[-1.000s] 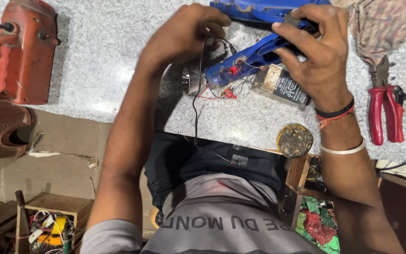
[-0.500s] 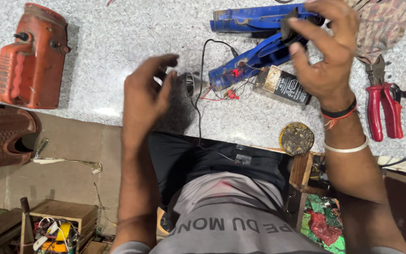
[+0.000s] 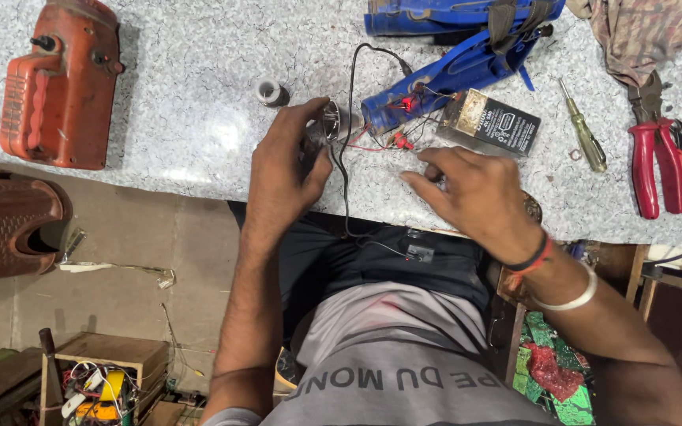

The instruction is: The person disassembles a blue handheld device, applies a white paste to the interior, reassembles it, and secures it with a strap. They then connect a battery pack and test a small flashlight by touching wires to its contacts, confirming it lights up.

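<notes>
My left hand (image 3: 287, 162) rests on the speckled worktop (image 3: 191, 118), its fingers closed around a round shiny metal part (image 3: 330, 121) at the end of a blue plastic tool body (image 3: 451, 72). Red and black wires (image 3: 392, 138) run from that body toward a small black battery block (image 3: 489, 121). My right hand (image 3: 474, 193) hovers low over the worktop just in front of the battery, fingers spread and holding nothing. A black cable (image 3: 347, 181) trails from the metal part down to my lap.
An orange tool casing (image 3: 57, 87) lies at the left. A small grey spool (image 3: 270, 92) stands behind my left hand. A green-handled screwdriver (image 3: 584, 134), red pliers (image 3: 658, 162) and a cloth (image 3: 641, 35) lie at the right. A brown woven object (image 3: 5, 225) sits below the worktop edge.
My right hand let go of the blue tool body and came down toward the worktop's front edge. My left hand moved forward onto the metal part.
</notes>
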